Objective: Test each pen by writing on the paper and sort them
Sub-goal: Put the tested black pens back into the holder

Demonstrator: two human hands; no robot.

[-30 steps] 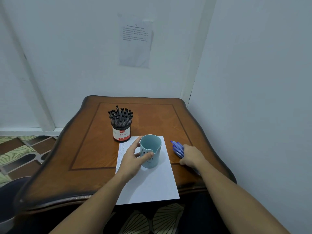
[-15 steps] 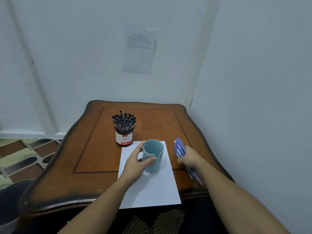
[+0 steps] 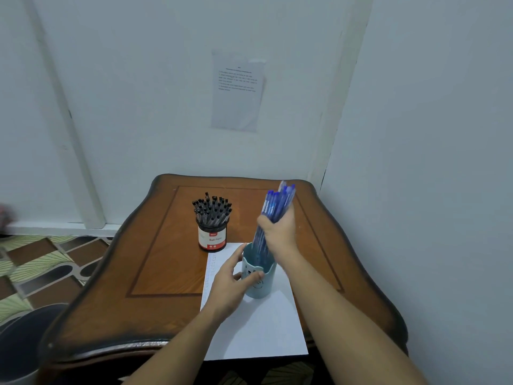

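A bundle of blue pens (image 3: pixel 277 205) stands nearly upright in my right hand (image 3: pixel 279 232), which is closed around its middle; the lower ends reach into the light blue cup (image 3: pixel 259 276). The cup stands on a white sheet of paper (image 3: pixel 258 326) with faint markings along its left edge. My left hand (image 3: pixel 230 284) wraps the cup's left side, thumb at the rim. A black-and-red "Ball Pens" tub (image 3: pixel 212 237) full of black-capped pens (image 3: pixel 212 208) sits behind the paper's far-left corner.
The brown wooden table (image 3: pixel 155 268) has curved raised edges and stands in a corner, with white walls behind and to the right. A printed sheet (image 3: pixel 237 90) hangs on the back wall. Patterned floor tiles and a dark round object (image 3: pixel 19 340) lie to the left.
My right hand picked the blue pens up off the table at the right, swung them upright and brought them over the cup, ends dipping inside. My left hand stayed on the cup.
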